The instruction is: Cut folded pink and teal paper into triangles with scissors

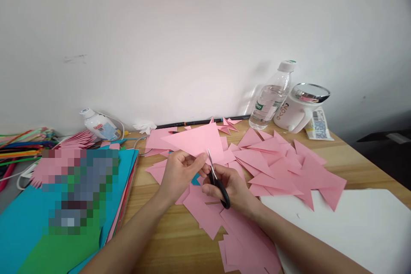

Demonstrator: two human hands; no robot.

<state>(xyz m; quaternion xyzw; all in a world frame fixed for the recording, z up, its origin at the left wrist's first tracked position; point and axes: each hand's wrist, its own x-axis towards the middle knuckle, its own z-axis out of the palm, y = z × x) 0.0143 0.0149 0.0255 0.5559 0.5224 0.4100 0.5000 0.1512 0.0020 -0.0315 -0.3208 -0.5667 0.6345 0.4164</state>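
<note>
My left hand (180, 173) pinches the lower edge of a pink sheet of paper (199, 141), which is folded to a point at its left end. In my right hand (234, 188) is a pair of scissors (221, 187) with black handles, my fingers closed round them. The silver blades point up and lie against the paper's lower right part, close to my left thumb. Whether they are cutting through it I cannot tell. Pink paper scraps (208, 214) lie on the wooden table (160, 239) beneath both hands.
Folded pink pieces (272, 162) are heaped on the right, partly over a white board (346, 227). Behind them stand a water bottle (271, 98) and a white mug (298, 109). Blue and green paper sheets (19, 214) cover the left side, near a white bottle (101, 125). A wall closes the back.
</note>
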